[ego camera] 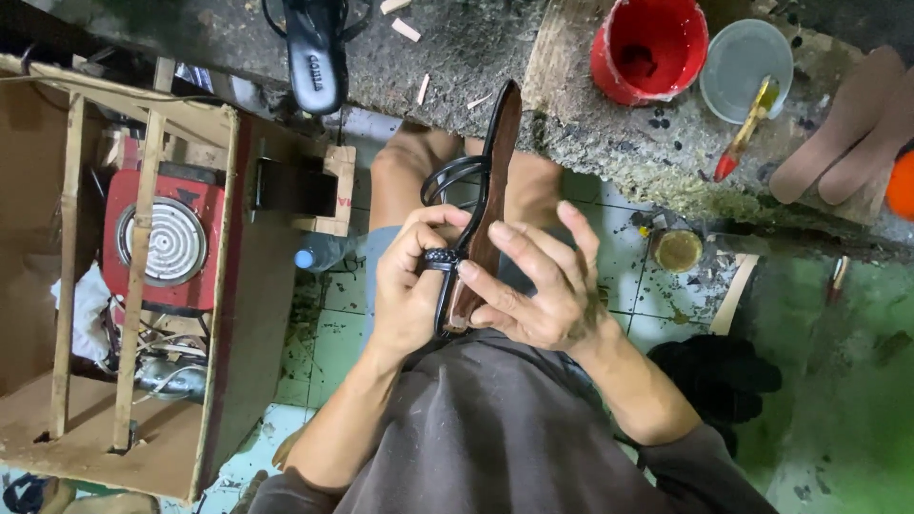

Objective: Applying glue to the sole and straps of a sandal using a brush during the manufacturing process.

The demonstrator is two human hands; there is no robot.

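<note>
Seen from above, over the lap. Left hand (pixel 409 286) curled tight round a black braided strap (pixel 440 259), thumb and fingers pinching it against the edge of a brown sole (pixel 490 181). Right hand (pixel 538 286) cupping the sole from the other side, fingers spread and laid along its face, forefinger tip touching the strap. Sole held on edge, tilted, its far end reaching up to the workbench (pixel 476 57); black strap loops (pixel 457 176) arching off its left side. On the bench: red bucket (pixel 650 48), clear lid (pixel 745 67) with a brush (pixel 747 128) across it, tan insoles (pixel 847 124), black sandal (pixel 316 52). At left, cardboard box (pixel 114 286) holding a red hotplate (pixel 162 243). Green tiled floor (pixel 328 333) below.
</note>
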